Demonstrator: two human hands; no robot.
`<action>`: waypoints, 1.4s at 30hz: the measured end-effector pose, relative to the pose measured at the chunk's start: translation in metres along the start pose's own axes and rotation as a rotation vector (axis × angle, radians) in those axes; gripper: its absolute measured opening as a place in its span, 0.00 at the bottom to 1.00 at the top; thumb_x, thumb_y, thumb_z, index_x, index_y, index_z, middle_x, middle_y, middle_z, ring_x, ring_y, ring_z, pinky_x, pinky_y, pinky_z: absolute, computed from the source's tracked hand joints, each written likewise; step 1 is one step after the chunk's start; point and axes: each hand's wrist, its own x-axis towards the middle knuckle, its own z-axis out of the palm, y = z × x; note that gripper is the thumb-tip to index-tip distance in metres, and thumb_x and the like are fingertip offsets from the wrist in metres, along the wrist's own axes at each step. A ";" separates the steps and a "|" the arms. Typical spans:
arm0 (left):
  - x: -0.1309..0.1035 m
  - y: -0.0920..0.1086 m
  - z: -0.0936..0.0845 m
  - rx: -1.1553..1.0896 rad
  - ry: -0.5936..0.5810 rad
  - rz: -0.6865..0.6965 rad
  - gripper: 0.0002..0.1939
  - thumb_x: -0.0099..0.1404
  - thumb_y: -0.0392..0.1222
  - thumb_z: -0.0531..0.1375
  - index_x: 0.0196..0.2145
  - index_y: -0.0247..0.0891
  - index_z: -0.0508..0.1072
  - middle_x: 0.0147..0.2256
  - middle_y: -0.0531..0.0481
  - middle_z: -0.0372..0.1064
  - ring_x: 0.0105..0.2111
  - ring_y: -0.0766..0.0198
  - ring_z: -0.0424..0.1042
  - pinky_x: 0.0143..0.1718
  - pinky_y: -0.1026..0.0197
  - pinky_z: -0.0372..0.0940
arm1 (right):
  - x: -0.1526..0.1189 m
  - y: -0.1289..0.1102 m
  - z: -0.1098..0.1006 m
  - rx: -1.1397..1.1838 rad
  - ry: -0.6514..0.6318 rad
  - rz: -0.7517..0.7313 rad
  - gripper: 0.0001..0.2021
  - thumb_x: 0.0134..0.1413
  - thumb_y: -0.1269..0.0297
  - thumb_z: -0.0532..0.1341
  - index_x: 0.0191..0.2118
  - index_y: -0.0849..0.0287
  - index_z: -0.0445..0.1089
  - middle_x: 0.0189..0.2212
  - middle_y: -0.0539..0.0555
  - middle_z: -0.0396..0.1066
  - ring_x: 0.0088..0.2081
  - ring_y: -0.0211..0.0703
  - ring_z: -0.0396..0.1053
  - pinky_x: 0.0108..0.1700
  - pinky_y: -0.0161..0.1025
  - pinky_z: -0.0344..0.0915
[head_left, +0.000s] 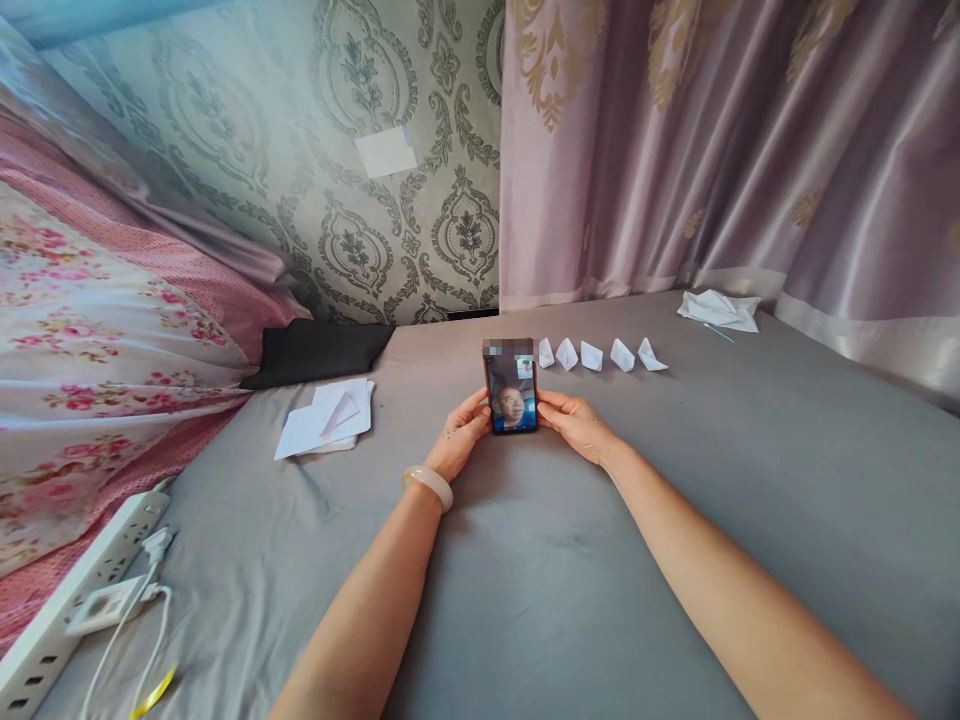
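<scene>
A smartphone (513, 395) stands nearly upright at the middle of the grey sheet, its lit screen towards me with a person on it. My left hand (465, 432) grips its left edge, and a pale bangle (428, 487) circles that wrist. On the opposite edge, my right hand (576, 424) holds the phone between thumb and fingers. Right behind and beside the phone runs a row of several small folded white paper shapes (592, 356); the leftmost is close to the phone's edge.
White paper sheets (324, 420) lie at left, before a folded black cloth (319, 352). More paper (720, 309) and a thin greenish stick (718, 332) are at far right. A power strip (112, 550) with plugged cables lies at left. Curtains (675, 150) hang behind.
</scene>
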 end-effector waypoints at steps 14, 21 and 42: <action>-0.004 0.005 0.004 -0.024 -0.033 0.010 0.31 0.60 0.47 0.66 0.60 0.41 0.67 0.47 0.44 0.75 0.47 0.54 0.73 0.55 0.51 0.61 | -0.004 -0.006 0.004 0.013 -0.037 0.011 0.22 0.50 0.51 0.68 0.51 0.49 0.75 0.51 0.52 0.75 0.54 0.52 0.71 0.62 0.54 0.58; -0.009 0.012 0.010 -0.107 0.068 -0.067 0.33 0.56 0.45 0.68 0.58 0.40 0.68 0.44 0.44 0.76 0.42 0.57 0.74 0.49 0.53 0.64 | -0.009 -0.013 0.009 0.055 -0.037 0.046 0.21 0.51 0.52 0.68 0.51 0.51 0.74 0.51 0.53 0.75 0.51 0.52 0.72 0.59 0.53 0.61; -0.008 0.009 0.011 -0.094 0.059 -0.052 0.34 0.57 0.46 0.67 0.60 0.40 0.66 0.47 0.42 0.75 0.49 0.53 0.72 0.53 0.51 0.62 | -0.007 -0.009 0.011 0.050 -0.007 0.022 0.22 0.50 0.51 0.68 0.51 0.51 0.74 0.50 0.53 0.75 0.52 0.53 0.71 0.60 0.54 0.61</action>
